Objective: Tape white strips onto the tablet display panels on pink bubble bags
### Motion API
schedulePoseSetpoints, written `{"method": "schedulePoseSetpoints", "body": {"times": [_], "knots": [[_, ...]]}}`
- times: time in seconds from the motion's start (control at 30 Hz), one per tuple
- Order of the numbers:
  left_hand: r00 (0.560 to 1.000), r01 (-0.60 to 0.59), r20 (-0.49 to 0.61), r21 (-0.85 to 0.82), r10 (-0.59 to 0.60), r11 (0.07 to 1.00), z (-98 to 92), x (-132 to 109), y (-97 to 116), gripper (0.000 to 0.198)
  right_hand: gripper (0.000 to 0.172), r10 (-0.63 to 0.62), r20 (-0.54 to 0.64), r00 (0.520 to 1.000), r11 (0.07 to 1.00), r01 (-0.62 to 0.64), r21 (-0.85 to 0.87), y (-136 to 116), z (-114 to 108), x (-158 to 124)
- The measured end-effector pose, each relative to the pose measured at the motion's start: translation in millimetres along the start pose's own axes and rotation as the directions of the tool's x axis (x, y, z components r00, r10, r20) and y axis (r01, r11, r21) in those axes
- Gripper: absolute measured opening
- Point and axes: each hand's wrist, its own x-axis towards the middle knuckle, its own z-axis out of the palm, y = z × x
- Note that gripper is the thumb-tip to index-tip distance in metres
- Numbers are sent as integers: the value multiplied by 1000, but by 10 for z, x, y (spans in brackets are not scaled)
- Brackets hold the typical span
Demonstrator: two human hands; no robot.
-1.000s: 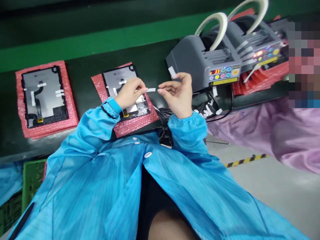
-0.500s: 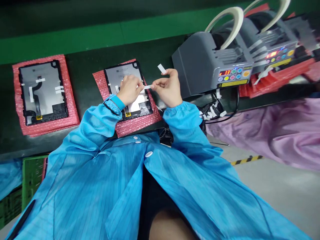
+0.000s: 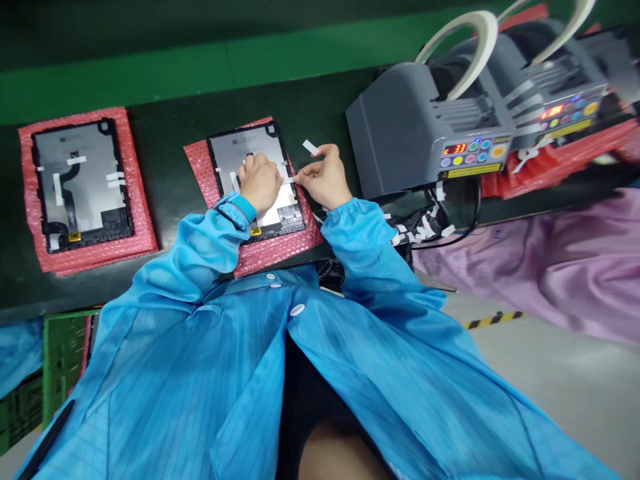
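A tablet back panel (image 3: 245, 148) lies on a pink bubble-wrap sheet (image 3: 273, 247) in front of me. My left hand (image 3: 260, 183) rests on the panel with its fingers curled, pinching one end of a short white tape strip (image 3: 289, 179). My right hand (image 3: 325, 179) pinches the strip's other end at the panel's right edge. A second white tape strip (image 3: 310, 147) sticks up from a raised finger of the right hand.
A second panel (image 3: 80, 183) with tape strips on it lies on pink wrap at the left. Two grey tape dispensers (image 3: 430, 127) stand at the right, with loose tape scraps (image 3: 417, 227) below them. A person's pink garment (image 3: 545, 260) is at the right. A green crate (image 3: 63, 360) sits at lower left.
Both hands have come down and toward the panel with the tape strip held between them. The view has shifted, so the dispensers sit further right.
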Motion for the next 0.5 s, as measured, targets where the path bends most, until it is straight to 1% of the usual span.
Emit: {"method": "schedulePoseSetpoints", "body": {"times": [0.17, 0.33, 0.4, 0.5], "knots": [[1000, -16, -5, 3, 17, 1000, 24, 3, -17, 21, 49, 21, 23, 1000, 999, -20, -45, -108, -24, -22], [999, -32, -33, 1, 32, 999, 69, 18, -30, 20, 51, 71, 60, 996, 982, -59, -177, -222, -31, -22], [997, -41, -63, -7, 40, 999, 100, 21, -39, 19, 51, 37, 65, 997, 976, -22, -216, -186, -48, 1], [993, -46, -114, -36, 41, 998, 139, 28, -86, 17, 52, -59, 60, 996, 959, 74, -275, -61, -124, 51]]}}
